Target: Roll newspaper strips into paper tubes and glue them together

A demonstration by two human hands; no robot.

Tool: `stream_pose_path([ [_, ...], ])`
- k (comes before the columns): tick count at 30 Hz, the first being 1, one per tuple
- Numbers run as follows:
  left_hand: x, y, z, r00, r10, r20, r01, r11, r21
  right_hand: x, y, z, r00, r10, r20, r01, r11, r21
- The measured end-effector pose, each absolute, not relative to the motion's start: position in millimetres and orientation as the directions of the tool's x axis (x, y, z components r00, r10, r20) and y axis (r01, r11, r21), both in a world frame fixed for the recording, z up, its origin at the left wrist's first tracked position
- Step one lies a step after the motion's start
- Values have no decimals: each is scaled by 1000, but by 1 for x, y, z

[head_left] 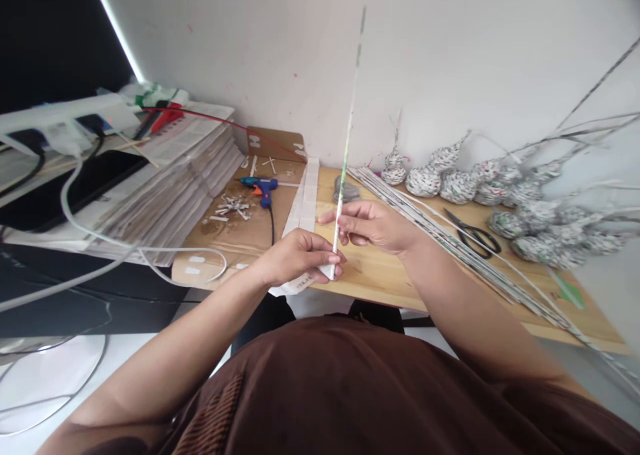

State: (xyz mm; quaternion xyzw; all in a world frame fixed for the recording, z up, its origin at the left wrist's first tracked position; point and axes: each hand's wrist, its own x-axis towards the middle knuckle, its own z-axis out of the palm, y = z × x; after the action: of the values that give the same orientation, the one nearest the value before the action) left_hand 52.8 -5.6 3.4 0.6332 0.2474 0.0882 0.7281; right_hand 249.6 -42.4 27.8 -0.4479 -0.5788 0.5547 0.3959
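A long thin rolled paper tube (349,131) stands nearly upright in front of me, its top leaning slightly right. My left hand (305,256) pinches its lower end between thumb and fingers, where a bit of white paper shows. Just above, my right hand (373,225) has its thumb and fingers closed around the tube. Beneath and behind my left hand lie long printed paper strips (303,205) along the table's near middle. Part of one strip hangs at the table's front edge.
Left: cardboard (200,241) with a blue glue gun (263,187) and paper scraps (233,207), beside a tall newspaper stack (200,168) and white cable (70,201). Right: several paper tubes (430,228), black scissors (473,233), and woven paper forms (457,185) along the wall.
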Motion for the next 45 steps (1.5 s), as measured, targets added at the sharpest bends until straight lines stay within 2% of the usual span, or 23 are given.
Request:
stream_pose_path([
  [2,52,-5,3,865,430,-258,195,186,963,248,-42,26,-295,955,-41,68,-22,-997],
  [7,51,-5,-3,860,429,-276,208,199,958,243,-39,20,-95,994,51,137,64,-988],
  [9,50,-4,-4,857,437,-274,203,204,958,243,-39,19,-127,991,40,135,57,-989],
  [12,49,-4,-4,862,436,-258,189,197,962,243,-41,17,-273,962,-32,143,7,-990],
  [18,47,-7,-9,859,426,-283,206,217,954,240,-39,7,-180,984,13,154,41,-987],
  [21,44,-6,-14,849,446,-281,197,226,954,248,-26,-1,-209,978,11,272,69,-960],
  [23,40,-6,-17,838,465,-284,187,245,951,259,-11,-9,-68,992,103,513,124,-850],
  [25,36,-7,-20,829,478,-290,183,258,949,271,8,-19,90,972,215,829,47,-558],
  [26,35,-7,-21,827,481,-290,183,257,949,276,18,-23,119,973,196,924,-36,-380],
  [27,33,-8,-22,827,483,-289,185,251,950,281,27,-28,128,984,127,971,-99,-218],
  [30,30,-10,-24,821,495,-286,183,247,952,288,47,-36,130,988,78,986,-121,-111],
  [36,25,-10,-26,795,525,-304,176,281,944,289,62,-34,124,990,73,992,-121,-42],
  [41,22,-13,-28,785,538,-308,174,286,942,289,61,-37,139,988,74,989,-135,-52],
  [43,22,-14,-28,784,537,-311,179,284,942,289,54,-38,170,981,98,981,-160,-107],
  [45,23,-15,-28,788,529,-316,184,287,940,288,41,-37,204,965,165,961,-165,-221],
])
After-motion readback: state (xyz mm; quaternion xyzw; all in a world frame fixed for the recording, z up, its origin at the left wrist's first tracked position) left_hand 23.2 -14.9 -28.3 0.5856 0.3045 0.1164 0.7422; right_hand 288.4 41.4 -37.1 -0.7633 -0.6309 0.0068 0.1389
